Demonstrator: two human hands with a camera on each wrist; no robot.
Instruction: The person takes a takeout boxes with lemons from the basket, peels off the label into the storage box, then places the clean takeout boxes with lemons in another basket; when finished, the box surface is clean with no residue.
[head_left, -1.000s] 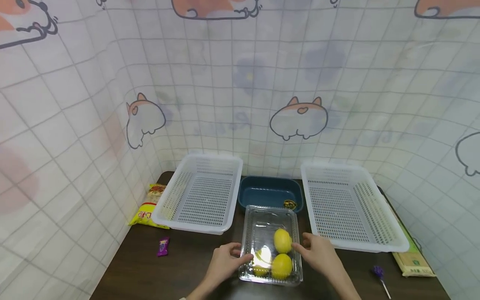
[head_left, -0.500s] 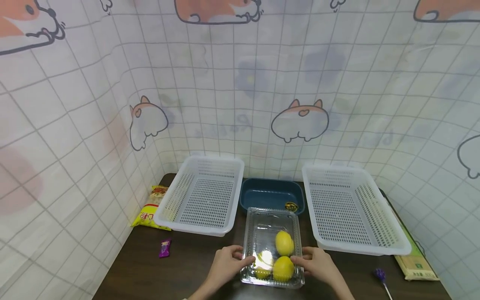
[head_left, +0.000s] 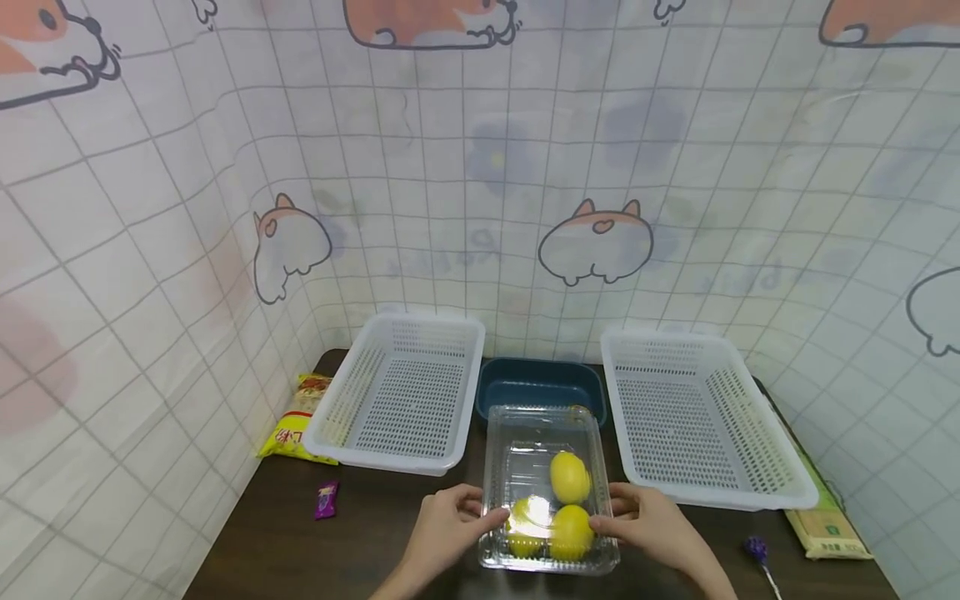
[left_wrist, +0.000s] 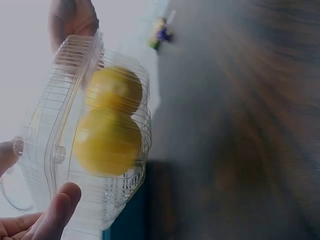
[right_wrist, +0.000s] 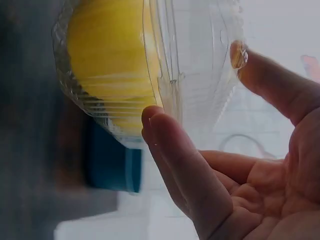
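Observation:
A clear plastic clamshell box (head_left: 528, 437) with a closed lid holds three yellow lemons (head_left: 570, 477). My left hand (head_left: 448, 525) grips its left side, thumb on the lid and fingers at the seam. My right hand (head_left: 651, 529) grips the opposite side the same way. In the left wrist view two lemons (left_wrist: 107, 142) show through the ribbed wall of the box, which is raised off the table. The right wrist view has thumb and fingertips (right_wrist: 172, 137) pinching the box around its rim.
Behind the box stands a dark blue basin (head_left: 540, 379). White baskets flank it, one left (head_left: 405, 408) and one right (head_left: 690, 433). A yellow food bag (head_left: 296, 429), a purple wrapped candy (head_left: 326, 500), a purple lollipop (head_left: 757, 550) and a green-and-tan packet (head_left: 828, 529) lie around on the dark table.
My right hand has moved from beside the box to grip its right side. The box has since lifted and tilted slightly, and the lemons have shifted within it.

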